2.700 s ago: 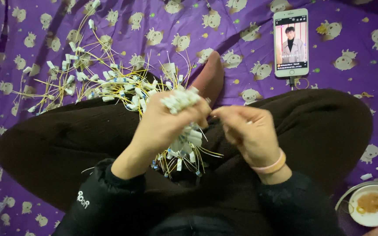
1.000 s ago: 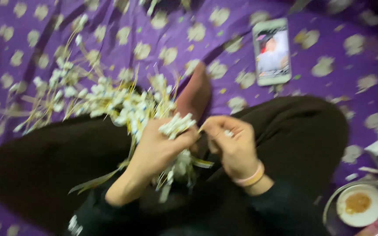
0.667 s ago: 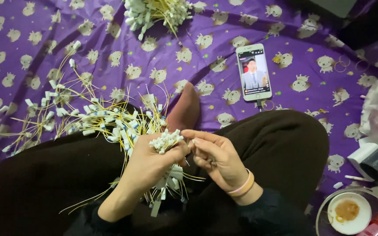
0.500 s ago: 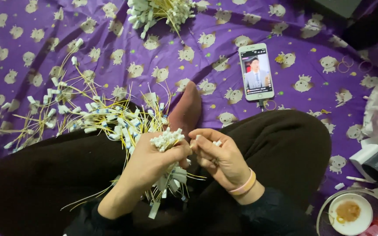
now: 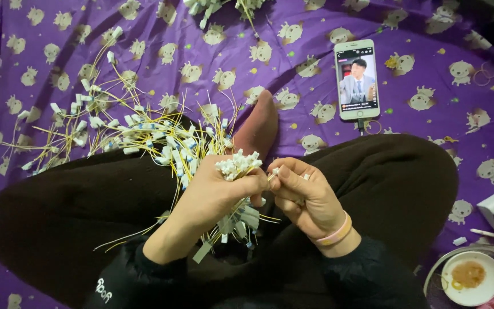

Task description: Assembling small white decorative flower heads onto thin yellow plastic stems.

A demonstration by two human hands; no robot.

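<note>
Surface: purple sheet [image 5: 144, 34] printed with small pale cartoon animals, spread flat; the person sits cross-legged on it in dark trousers, one socked foot [image 5: 257, 127] showing between the knees. A phone [image 5: 357, 79] lies face-up on the sheet beyond the right knee, screen lit, a cable leaving its lower edge. At lower right, a round dish [image 5: 471, 278] with brownish residue, cut by the frame; a white and dark object at the right edge is only partly in view and cannot be identified. A second heap of wires [image 5: 224, 7] is cropped at the top edge. Loose pile [image 5: 127, 134] of thin yellow wires with small white plug ends lies on the sheet and over the left thigh. Left hand [image 5: 215, 191] is closed round a bundle [image 5: 236, 166] of these, white plugs gathered upward above the fist, tails hanging below over the lap. Right hand [image 5: 304, 194], pink band at the wrist, pinches one plug [image 5: 274, 171] between thumb and fingertips, just beside the bundle; its wire is mostly hidden by the fingers.
</note>
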